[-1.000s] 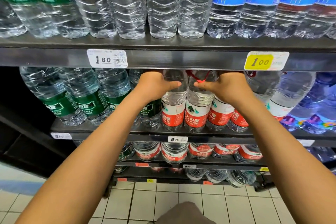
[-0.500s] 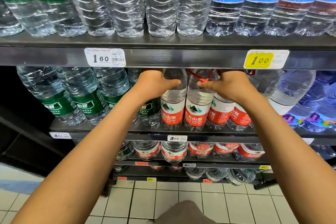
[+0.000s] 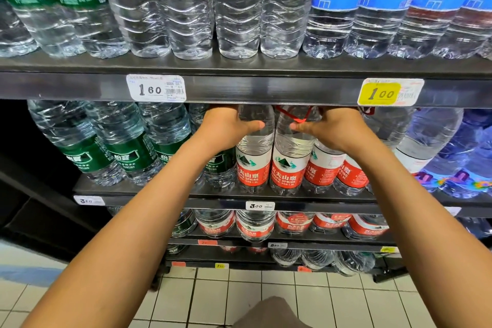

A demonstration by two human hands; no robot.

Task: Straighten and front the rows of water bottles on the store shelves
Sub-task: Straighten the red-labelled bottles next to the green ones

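Observation:
On the second shelf [image 3: 319, 204] two red-label 1.5 L water bottles stand side by side at the front. My left hand [image 3: 226, 128] grips the upper part of the left red-label bottle [image 3: 254, 157], thumb across its front. My right hand [image 3: 332, 128] grips the right red-label bottle [image 3: 288, 165] near its shoulder, thumb on its front by a red carry strap [image 3: 292, 114]. The fingers of both hands are hidden behind the bottles. More red-label bottles [image 3: 335, 170] lean behind my right wrist.
Green-label bottles [image 3: 117, 152] fill the shelf's left side, large bluish bottles [image 3: 452, 154] its right. The top shelf [image 3: 239, 88] with price tags overhangs my hands closely. Lower shelves hold more red-label bottles [image 3: 255, 226]. White floor tiles [image 3: 266, 295] lie below.
The two red-label bottles have shifted slightly forward and closer together; both hands keep their grip in nearly the same place.

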